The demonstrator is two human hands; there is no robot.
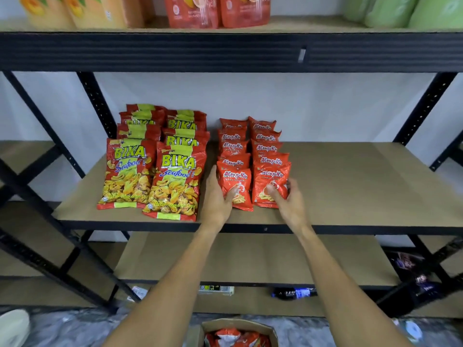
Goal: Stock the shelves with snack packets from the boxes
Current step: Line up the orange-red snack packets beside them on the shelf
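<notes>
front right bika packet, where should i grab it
Probably by the flat bottom seam, coming from the front of the shelf: the Bika packet leans back on the row behind, so that near edge lies free and flat enough to pinch.

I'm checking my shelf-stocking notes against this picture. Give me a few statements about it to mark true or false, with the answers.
1. The BIKA packets stand left of the small red packets on the same shelf. True.
2. The right hand grips a BIKA packet. False: it grips the front right packet of the small red ones.
3. The small red packets stand in three rows. False: they stand in two rows.
4. The left hand holds the front left packet. True.
5. The box on the floor is empty. False: spare packets show inside it.
</notes>
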